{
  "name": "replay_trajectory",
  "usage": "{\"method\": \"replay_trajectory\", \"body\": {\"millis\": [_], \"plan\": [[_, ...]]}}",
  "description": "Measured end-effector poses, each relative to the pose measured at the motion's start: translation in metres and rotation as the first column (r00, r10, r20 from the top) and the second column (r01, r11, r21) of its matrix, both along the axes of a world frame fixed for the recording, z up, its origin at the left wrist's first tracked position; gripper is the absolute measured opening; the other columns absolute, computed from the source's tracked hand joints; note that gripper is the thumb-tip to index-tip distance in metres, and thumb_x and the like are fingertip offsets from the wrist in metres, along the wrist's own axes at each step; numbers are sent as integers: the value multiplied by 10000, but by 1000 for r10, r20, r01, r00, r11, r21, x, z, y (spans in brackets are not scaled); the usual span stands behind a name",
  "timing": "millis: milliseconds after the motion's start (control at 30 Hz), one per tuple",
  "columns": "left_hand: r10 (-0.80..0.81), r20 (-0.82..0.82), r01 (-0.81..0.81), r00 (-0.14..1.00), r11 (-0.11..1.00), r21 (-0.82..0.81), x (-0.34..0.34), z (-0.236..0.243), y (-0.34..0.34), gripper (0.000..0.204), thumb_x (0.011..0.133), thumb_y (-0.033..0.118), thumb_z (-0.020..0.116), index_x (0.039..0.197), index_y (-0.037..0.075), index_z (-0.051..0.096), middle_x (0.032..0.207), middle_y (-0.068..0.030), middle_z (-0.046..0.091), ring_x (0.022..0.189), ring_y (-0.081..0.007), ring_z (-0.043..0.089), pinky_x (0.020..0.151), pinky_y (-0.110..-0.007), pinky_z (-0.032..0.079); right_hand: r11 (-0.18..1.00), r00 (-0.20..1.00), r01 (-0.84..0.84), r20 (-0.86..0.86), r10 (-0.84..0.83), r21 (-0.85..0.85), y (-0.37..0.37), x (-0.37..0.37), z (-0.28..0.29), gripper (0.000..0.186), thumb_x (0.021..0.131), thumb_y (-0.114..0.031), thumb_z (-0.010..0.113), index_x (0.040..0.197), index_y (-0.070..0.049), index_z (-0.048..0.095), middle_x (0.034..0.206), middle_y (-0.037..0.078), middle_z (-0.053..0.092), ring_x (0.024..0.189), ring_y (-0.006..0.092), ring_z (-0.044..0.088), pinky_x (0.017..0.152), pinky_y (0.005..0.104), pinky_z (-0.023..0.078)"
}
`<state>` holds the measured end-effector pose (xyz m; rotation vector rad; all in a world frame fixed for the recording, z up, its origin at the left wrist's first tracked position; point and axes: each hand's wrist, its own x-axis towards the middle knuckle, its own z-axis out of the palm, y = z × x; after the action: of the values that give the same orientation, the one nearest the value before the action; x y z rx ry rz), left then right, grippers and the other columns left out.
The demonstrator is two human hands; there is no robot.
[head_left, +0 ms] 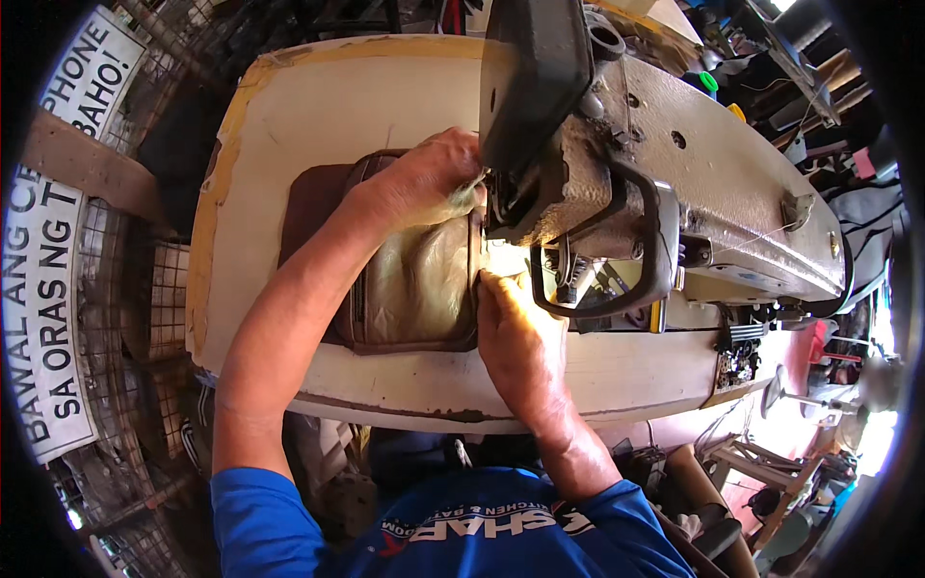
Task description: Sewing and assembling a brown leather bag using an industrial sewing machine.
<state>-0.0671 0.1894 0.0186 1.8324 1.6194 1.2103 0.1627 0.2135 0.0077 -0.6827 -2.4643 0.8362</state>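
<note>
On the table [356,106], a brown pouch [409,284] points lengthwise forward; right fingers [489,295] pinch its edge, left fingers [463,197] half-hidden, hold unclear.

Sewing workshop, heavy sewing machine [742,178] on a worn, tape-edged worktable [299,106], wire mesh [168,301] alongside, clutter around

Bare hands, two: left hand [438,175], right hand [522,339]. Panelled brown leather piece [424,279], one. Tan textured-metal sewing machine [718,159], one. Cream, tape-edged surface [318,101], one. Blue short-sleeved shirt [260,515], one.
</note>
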Motion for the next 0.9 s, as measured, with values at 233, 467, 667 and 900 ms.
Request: {"method": "replay_trajectory", "body": {"millis": [233,467,667,900], "plan": [[362,-626,-426,690,903,53,32,38,-32,314,815,180,771,1065,33,651,1181,-129,605,1198,-296,551,996,-444,429,998,986,-67,151,64,11,-1,12,7,184,887,-36,687,1068,-4,698,874,183,655,765,371,638,710,430,530],[-25,-590,-86,807,983,-159,84,37,-91,566,768,297,824,1236,37,640,1339,-110,578,1345,-283,469,1117,-473,380,909,939,-320,-37,341,268,-13,59,-3,376,823,-85,669,1178,36,646,1224,213,601,1108,350,610,932,460,505],[-1,-626,-56,780,996,-71,79,21,-91,457,869,311,722,1242,58,647,1309,-82,612,1305,-256,511,1079,-450,403,816,887,-444,50,460,369,-16,56,-5,449,808,-140,644,1205,71,637,1249,219,602,1215,353,586,994,479,484],[1,-679,-64,734,996,-67,83,19,-88,436,884,323,698,1223,52,655,1293,-77,623,1243,-255,536,1046,-431,421,809,880,-439,5,475,390,-15,55,-6,422,783,-134,673,1162,52,673,1206,196,637,1170,338,630,975,465,508]]}}
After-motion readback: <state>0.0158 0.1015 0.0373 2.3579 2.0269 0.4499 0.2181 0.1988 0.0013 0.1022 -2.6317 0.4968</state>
